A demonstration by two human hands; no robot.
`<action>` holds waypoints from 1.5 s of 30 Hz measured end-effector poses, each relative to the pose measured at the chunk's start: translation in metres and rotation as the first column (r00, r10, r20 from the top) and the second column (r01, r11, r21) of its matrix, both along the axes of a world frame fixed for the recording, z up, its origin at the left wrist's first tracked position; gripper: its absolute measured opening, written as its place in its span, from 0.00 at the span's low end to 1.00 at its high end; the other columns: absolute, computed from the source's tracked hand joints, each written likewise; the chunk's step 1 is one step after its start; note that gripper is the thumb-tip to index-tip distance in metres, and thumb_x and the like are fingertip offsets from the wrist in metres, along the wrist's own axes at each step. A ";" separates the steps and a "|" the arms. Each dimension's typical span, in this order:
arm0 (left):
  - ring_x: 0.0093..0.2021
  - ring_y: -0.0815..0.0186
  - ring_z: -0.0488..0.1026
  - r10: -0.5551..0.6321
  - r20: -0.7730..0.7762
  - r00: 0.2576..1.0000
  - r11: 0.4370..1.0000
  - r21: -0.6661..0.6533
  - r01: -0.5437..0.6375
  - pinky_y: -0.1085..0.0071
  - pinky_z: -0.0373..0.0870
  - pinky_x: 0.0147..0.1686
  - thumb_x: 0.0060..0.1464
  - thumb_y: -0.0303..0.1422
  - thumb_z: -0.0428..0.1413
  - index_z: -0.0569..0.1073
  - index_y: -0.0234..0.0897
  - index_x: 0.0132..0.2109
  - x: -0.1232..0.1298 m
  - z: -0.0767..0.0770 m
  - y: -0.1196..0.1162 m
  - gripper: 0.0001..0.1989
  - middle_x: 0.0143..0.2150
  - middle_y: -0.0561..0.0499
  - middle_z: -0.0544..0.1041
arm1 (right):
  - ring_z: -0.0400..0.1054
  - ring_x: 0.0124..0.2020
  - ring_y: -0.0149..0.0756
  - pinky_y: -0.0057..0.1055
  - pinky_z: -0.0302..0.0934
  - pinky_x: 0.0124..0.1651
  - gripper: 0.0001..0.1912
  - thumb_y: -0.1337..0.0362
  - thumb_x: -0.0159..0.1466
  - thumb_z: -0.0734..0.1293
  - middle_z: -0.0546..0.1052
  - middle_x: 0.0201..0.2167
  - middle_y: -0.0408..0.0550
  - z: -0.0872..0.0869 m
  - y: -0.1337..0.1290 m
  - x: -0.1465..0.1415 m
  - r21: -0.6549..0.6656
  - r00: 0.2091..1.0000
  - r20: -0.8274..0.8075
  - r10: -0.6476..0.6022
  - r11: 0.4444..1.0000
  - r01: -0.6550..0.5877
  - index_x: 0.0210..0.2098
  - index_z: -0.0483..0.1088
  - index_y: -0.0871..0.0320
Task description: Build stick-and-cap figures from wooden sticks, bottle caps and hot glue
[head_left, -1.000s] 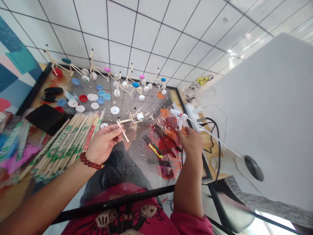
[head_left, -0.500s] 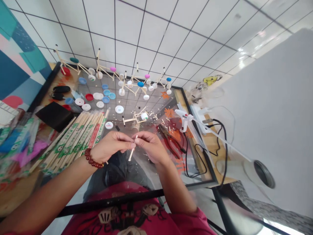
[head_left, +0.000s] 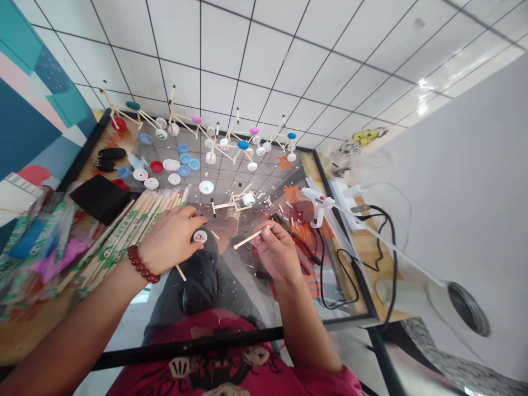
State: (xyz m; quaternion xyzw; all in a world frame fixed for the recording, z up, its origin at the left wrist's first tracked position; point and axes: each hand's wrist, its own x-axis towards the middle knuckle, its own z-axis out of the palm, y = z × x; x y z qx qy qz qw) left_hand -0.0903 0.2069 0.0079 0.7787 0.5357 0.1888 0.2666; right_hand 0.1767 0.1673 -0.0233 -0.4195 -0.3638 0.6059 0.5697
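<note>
My left hand (head_left: pixel 171 239) is at the end of the chopstick bundle, its thumb and fingers closed around a white bottle cap (head_left: pixel 200 236) with a printed top. A thin wooden stick (head_left: pixel 246 240) points left from my right hand (head_left: pixel 277 247), pinched between thumb and fingers; its free end looks whitish. Ahead of both hands, a small stick frame (head_left: pixel 231 203) with a white cap and black tips lies on the glass tabletop. Loose stick pieces, including one short stick (head_left: pixel 181 273), lie by my left hand.
Wrapped chopsticks (head_left: pixel 124 236) and a black square (head_left: pixel 100 199) lie left. Several stick-and-cap models (head_left: pixel 231 137) stand along the back, near loose caps (head_left: pixel 183 159). Right are red-handled pliers (head_left: pixel 303 247), a white glue gun (head_left: pixel 317 203), cables and a power strip (head_left: pixel 348 206).
My hands have parted. My left hand moved left to the printed cap, which has shifted toward me. My right hand moved right, keeping the stick, which now lies nearer to level.
</note>
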 end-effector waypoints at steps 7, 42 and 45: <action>0.44 0.45 0.79 -0.027 -0.009 1.000 0.999 -0.034 0.027 0.55 0.71 0.52 0.44 0.28 0.66 0.83 0.45 0.31 0.009 -0.011 -0.001 0.06 0.37 0.43 0.82 | 0.67 0.28 0.32 0.32 0.67 0.36 0.19 0.48 0.58 0.83 0.75 0.28 0.41 0.002 0.000 -0.001 0.007 0.999 -0.032 -0.014 1.000 0.015 0.35 0.77 0.52; 0.41 0.64 0.84 0.250 0.830 0.498 0.844 -0.439 0.308 0.70 0.84 0.42 0.44 0.28 0.78 0.86 0.37 0.45 0.038 0.003 -0.013 0.19 0.42 0.47 0.88 | 0.79 0.37 0.35 0.34 0.71 0.42 0.08 0.69 0.71 0.73 0.84 0.36 0.43 0.018 -0.025 -0.010 0.597 0.856 0.410 -0.316 0.802 0.010 0.46 0.80 0.49; 0.41 0.64 0.84 0.254 0.814 0.523 0.855 -0.442 0.272 0.69 0.83 0.44 0.45 0.29 0.77 0.86 0.36 0.44 0.039 0.006 -0.013 0.18 0.41 0.47 0.88 | 0.79 0.36 0.36 0.34 0.72 0.42 0.07 0.69 0.70 0.74 0.84 0.34 0.43 0.021 -0.024 -0.011 0.626 0.843 0.420 -0.335 0.780 -0.002 0.44 0.79 0.49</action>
